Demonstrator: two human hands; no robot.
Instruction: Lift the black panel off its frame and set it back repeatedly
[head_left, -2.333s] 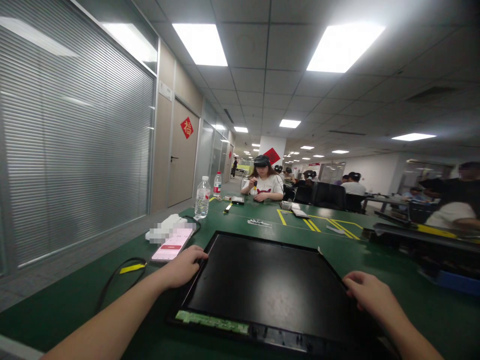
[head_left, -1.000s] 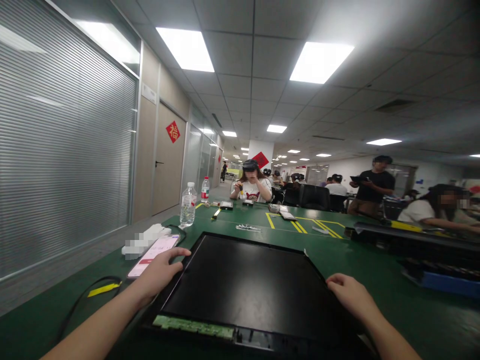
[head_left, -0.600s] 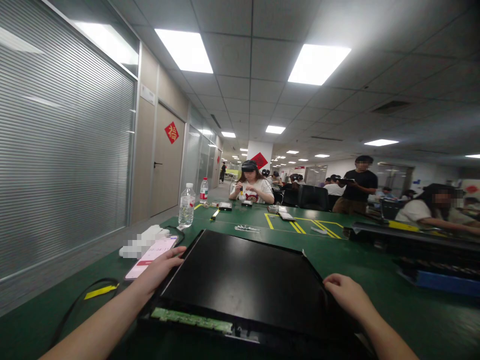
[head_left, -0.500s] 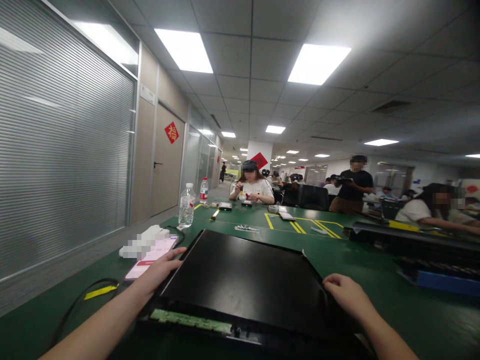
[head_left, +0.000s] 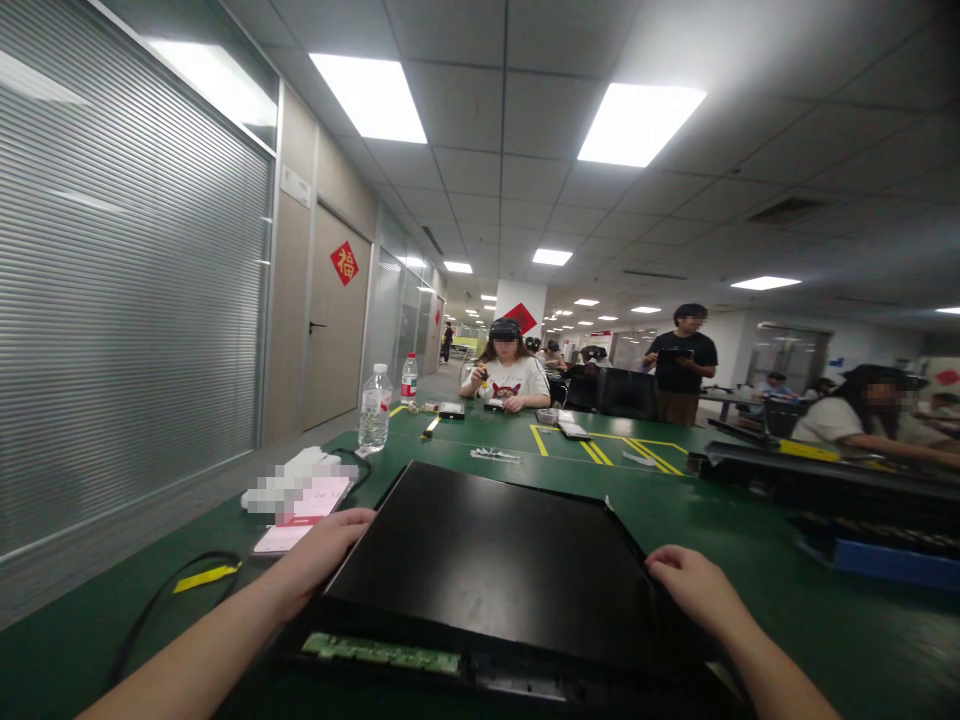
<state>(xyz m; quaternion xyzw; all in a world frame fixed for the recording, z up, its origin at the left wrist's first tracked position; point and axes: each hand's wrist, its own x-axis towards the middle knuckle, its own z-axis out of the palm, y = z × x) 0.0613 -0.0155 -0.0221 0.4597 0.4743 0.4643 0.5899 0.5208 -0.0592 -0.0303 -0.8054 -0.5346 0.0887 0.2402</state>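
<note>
A black flat display panel (head_left: 487,560) lies in front of me, its dark screen facing up in a thin black frame. Along its near edge runs a strip of green circuit board (head_left: 381,654). At the panel's left side, my left hand (head_left: 330,548) grips the edge, with the fingertips partly hidden behind the frame. My right hand (head_left: 690,583) pinches the right edge with curled fingers. A phone with a pink screen (head_left: 289,537) lies just beyond my left wrist.
White cloth or gloves (head_left: 300,475), a clear water bottle (head_left: 375,410) and a black cable with a yellow tag (head_left: 204,578) are at the left. Black parts and a blue piece (head_left: 892,568) sit at the right. A person (head_left: 506,375) works across the green table (head_left: 735,520).
My left hand's fingers have gone from stretched along the panel's left edge to closed around it. My right hand stays put. A standing person in the background has shifted left.
</note>
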